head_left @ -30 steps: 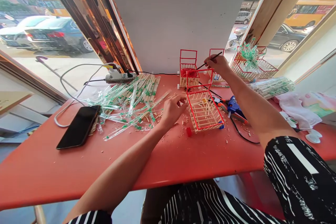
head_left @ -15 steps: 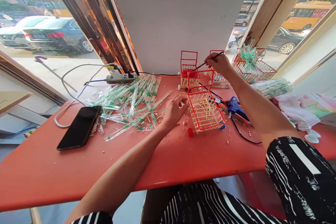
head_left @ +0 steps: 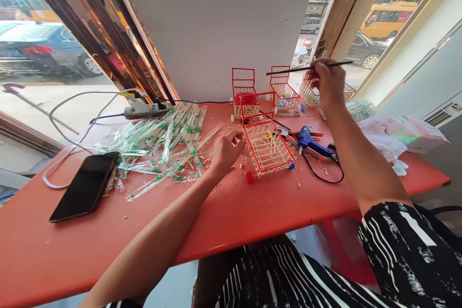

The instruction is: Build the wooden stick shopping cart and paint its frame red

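Observation:
A miniature shopping cart (head_left: 269, 147) made of pale wooden sticks, with a red-painted rim and handle, stands tilted on the table in front of me. My left hand (head_left: 228, 150) has its fingers closed at the cart's left rim. Raised to the right of the carts, my right hand (head_left: 327, 79) grips a thin dark paintbrush (head_left: 288, 71), its tip pointing left in the air. Behind the near cart is a second cart (head_left: 242, 79) with a red container (head_left: 246, 99) in its basket. A third cart (head_left: 285, 94) stands farther right.
Wrapped chopsticks (head_left: 191, 122) and torn wrappers lie left, near a black phone (head_left: 84, 186) and a power strip (head_left: 146, 109). A blue glue gun (head_left: 312, 144) with its cord and pliers (head_left: 288, 138) lie right. White plastic bags (head_left: 378, 137) sit on the red table (head_left: 231, 216).
My right hand has moved right and the brush has lifted away from the red container. My left hand stays at the near cart. The whole view has turned to the right.

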Motion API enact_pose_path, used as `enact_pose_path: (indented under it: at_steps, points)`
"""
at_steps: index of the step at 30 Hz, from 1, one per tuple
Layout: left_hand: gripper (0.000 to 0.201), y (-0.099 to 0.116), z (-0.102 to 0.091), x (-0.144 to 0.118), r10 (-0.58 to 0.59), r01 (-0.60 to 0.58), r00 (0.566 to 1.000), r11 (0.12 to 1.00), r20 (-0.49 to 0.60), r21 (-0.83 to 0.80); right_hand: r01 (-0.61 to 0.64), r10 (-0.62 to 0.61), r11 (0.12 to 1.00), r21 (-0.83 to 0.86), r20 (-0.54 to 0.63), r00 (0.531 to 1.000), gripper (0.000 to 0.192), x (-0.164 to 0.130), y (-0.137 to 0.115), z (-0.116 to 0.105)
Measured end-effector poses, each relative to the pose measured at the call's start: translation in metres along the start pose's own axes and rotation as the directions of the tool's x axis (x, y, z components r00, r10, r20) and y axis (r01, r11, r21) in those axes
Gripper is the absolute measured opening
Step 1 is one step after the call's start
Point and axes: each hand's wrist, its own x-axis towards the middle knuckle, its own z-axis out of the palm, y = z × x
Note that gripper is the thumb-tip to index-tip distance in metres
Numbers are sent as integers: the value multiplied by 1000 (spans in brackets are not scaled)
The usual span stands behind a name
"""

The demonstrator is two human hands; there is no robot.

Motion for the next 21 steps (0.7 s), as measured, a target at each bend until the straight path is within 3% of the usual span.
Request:
enact_pose_path:
  at_steps: [4,7,13,17,21]
  points:
    - [17,0,-1,-1,-16,16,1000,1000,-2,3,133,-116,987,85,-185,976,15,-29,-14,-57]
    - [21,0,-2,-2,-31,31,1000,999,-6,9,191,-165,969,155,-169,972,16,-62,-23,-75]
    - [14,-2,-2,-2,-41,41,999,999,-13,13,188,-190,973,135,3,982,8,-115,-30,-59]
    - [13,-1,-2,-3,-36,37,999,999,-21,15,271,-275,961,54,75,959,11,-125,-27,-54]
    - [11,-2,-2,-3,-40,40,999,999,-27,12,279,-278,960,-5,90,956,13,-125,-20,-54]
